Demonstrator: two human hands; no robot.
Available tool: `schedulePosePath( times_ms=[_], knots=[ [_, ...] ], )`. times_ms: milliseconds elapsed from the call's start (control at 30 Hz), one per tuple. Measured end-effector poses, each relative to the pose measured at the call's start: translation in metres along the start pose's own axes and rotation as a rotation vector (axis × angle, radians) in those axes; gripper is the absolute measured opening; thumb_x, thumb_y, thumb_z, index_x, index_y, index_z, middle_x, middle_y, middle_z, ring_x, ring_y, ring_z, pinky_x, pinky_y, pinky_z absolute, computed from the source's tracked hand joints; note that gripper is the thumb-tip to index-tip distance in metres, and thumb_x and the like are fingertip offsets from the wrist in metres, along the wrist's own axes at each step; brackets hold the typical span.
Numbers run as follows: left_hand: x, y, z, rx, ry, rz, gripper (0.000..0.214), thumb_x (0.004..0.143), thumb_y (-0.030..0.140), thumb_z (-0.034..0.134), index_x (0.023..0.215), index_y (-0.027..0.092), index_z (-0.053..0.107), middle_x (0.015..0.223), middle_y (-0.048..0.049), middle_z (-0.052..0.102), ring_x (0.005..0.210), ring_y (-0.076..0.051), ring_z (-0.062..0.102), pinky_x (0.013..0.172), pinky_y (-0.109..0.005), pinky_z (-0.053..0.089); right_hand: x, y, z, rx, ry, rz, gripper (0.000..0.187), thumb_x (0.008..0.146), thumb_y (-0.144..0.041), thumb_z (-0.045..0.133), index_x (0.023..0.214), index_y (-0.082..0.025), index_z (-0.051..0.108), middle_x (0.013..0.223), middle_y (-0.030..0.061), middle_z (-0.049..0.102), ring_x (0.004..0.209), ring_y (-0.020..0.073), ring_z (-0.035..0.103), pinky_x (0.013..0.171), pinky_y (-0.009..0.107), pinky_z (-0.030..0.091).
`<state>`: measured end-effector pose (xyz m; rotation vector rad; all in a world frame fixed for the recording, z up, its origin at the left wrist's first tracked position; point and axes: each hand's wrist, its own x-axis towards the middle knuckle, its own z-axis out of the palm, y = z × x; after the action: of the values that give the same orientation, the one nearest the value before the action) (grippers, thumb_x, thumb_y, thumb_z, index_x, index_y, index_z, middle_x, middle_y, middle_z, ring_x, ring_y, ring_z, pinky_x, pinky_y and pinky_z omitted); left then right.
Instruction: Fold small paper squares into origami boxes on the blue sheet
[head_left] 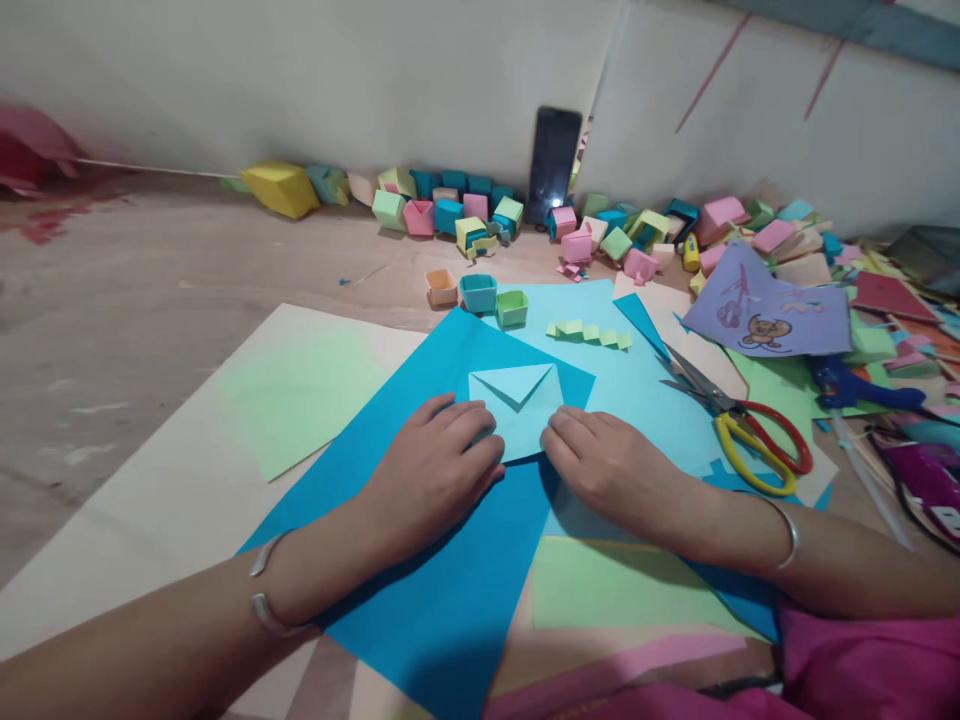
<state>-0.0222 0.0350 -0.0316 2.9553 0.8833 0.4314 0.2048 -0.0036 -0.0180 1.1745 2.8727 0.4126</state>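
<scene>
A small light blue paper envelope [519, 418], its pointed flap folded down, lies over a large dark blue sheet [457, 600]. My left hand [441, 468] grips its left edge, fingers curled and the thumb hidden in part. At the right edge, my right hand [600, 458] pinches the paper between closed fingers. Beyond the envelope stand three little paper boxes: orange [441, 288], blue [478, 292] and green [512, 307]. A folded light green strip [589, 335] lies to their right. Scissors [731, 408] with red and yellow handles rest partly open beside my right hand.
Several paper boxes [450, 215] line the wall, where a phone [553, 165] leans upright. A drawn-on purple paper [769, 305], a blue glue gun [862, 388] and paper scraps crowd the right side. A pale green sheet [300, 395] lies left.
</scene>
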Motion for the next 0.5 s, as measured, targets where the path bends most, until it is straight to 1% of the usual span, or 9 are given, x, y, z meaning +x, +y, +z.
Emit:
schedulePosePath(
  times_ms=[100, 167, 233, 333, 367, 433, 500],
  knots=[
    [-0.0001, -0.0005, 0.0033, 0.059, 0.072, 0.050, 0.020, 0.096, 0.019, 0.045, 0.085, 0.015, 0.062, 0.093, -0.0081, 0.067, 0.098, -0.024, 0.063, 0.095, -0.048, 0.045, 0.0007, -0.0023, 0.0022, -0.022, 0.038, 0.002, 0.021, 0.091, -0.005, 0.043, 0.096, -0.011, 0.062, 0.083, 0.0120, 0.061, 0.080, 0.0237, 0.056, 0.065, 0.034, 0.039],
    [0.0001, -0.0009, 0.0045, 0.072, 0.081, 0.072, 0.020, 0.096, 0.017, 0.044, 0.086, 0.014, 0.062, 0.090, -0.0085, 0.067, 0.096, -0.024, 0.063, 0.091, -0.044, 0.048, 0.0010, -0.0031, 0.0038, -0.026, 0.058, 0.001, 0.020, 0.090, -0.004, 0.044, 0.090, -0.012, 0.062, 0.080, 0.0110, 0.061, 0.078, 0.0224, 0.054, 0.063, 0.033, 0.036],
    [0.0006, -0.0011, 0.0044, 0.061, 0.070, 0.083, 0.021, 0.096, 0.022, 0.045, 0.086, 0.013, 0.061, 0.090, -0.0103, 0.067, 0.094, -0.025, 0.063, 0.084, -0.042, 0.051, 0.0016, -0.0028, 0.0050, -0.021, 0.080, 0.009, 0.021, 0.088, -0.002, 0.045, 0.083, -0.013, 0.062, 0.077, 0.0096, 0.060, 0.076, 0.0208, 0.053, 0.062, 0.032, 0.034],
    [0.0007, -0.0014, 0.0033, 0.028, 0.046, 0.090, 0.029, 0.096, 0.036, 0.047, 0.085, 0.013, 0.061, 0.091, -0.0122, 0.067, 0.090, -0.027, 0.063, 0.076, -0.042, 0.053, 0.0028, -0.0010, 0.0044, 0.017, 0.146, 0.017, 0.024, 0.089, -0.003, 0.044, 0.077, -0.014, 0.061, 0.070, 0.0070, 0.057, 0.072, 0.0188, 0.050, 0.061, 0.032, 0.032],
    [0.0001, -0.0016, 0.0033, 0.023, 0.043, 0.088, 0.028, 0.096, 0.035, 0.047, 0.085, 0.013, 0.061, 0.091, -0.0123, 0.067, 0.090, -0.027, 0.063, 0.076, -0.042, 0.053, 0.0032, -0.0001, 0.0037, 0.040, 0.178, 0.011, 0.025, 0.090, -0.004, 0.044, 0.076, -0.014, 0.061, 0.068, 0.0061, 0.057, 0.070, 0.0181, 0.049, 0.061, 0.032, 0.031],
    [-0.0020, -0.0022, 0.0042, 0.029, 0.053, 0.068, 0.022, 0.096, 0.027, 0.046, 0.086, 0.014, 0.061, 0.092, -0.0122, 0.067, 0.092, -0.026, 0.063, 0.077, -0.041, 0.054, 0.0041, 0.0017, 0.0021, 0.093, 0.240, -0.016, 0.027, 0.092, -0.006, 0.043, 0.074, -0.015, 0.060, 0.065, 0.0045, 0.055, 0.067, 0.0170, 0.047, 0.060, 0.031, 0.030],
    [-0.0046, -0.0029, 0.0061, 0.040, 0.079, 0.044, 0.018, 0.095, 0.017, 0.046, 0.085, 0.013, 0.061, 0.096, -0.0129, 0.067, 0.094, -0.025, 0.063, 0.079, -0.040, 0.054, 0.0049, 0.0037, 0.0016, 0.135, 0.269, -0.039, 0.027, 0.093, -0.007, 0.044, 0.073, -0.016, 0.060, 0.065, 0.0037, 0.055, 0.066, 0.0165, 0.046, 0.060, 0.031, 0.029]
  ],
)
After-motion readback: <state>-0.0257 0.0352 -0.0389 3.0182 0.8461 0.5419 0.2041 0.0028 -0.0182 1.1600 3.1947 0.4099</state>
